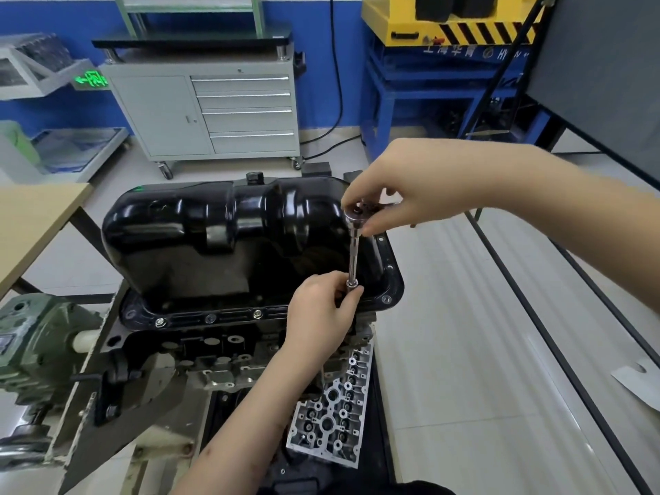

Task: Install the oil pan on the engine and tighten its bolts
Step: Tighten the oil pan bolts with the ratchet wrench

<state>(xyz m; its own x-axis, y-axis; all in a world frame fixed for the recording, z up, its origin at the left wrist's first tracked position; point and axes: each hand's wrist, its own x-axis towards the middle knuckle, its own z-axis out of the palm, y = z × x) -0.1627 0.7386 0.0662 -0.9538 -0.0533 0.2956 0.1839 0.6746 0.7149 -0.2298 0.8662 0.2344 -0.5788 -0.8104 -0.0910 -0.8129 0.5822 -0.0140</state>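
Note:
A glossy black oil pan (pixel 221 230) lies on top of the upturned engine block (pixel 214 355). Bolts (pixel 210 319) sit along its near flange. A chrome ratchet with a long extension (pixel 353 251) stands nearly upright over the flange near the pan's front right corner. My right hand (pixel 393 187) grips the ratchet head at the top. My left hand (pixel 321 312) pinches the socket end at the bottom of the extension, hiding the bolt under it.
The engine is mounted on a green stand (pixel 39 351) at the left. A cylinder head (pixel 332 409) lies below the block. A wooden table (pixel 32 223) is at the left, a grey tool cabinet (pixel 214 112) behind, and a blue and yellow rack (pixel 439 76) at the back right.

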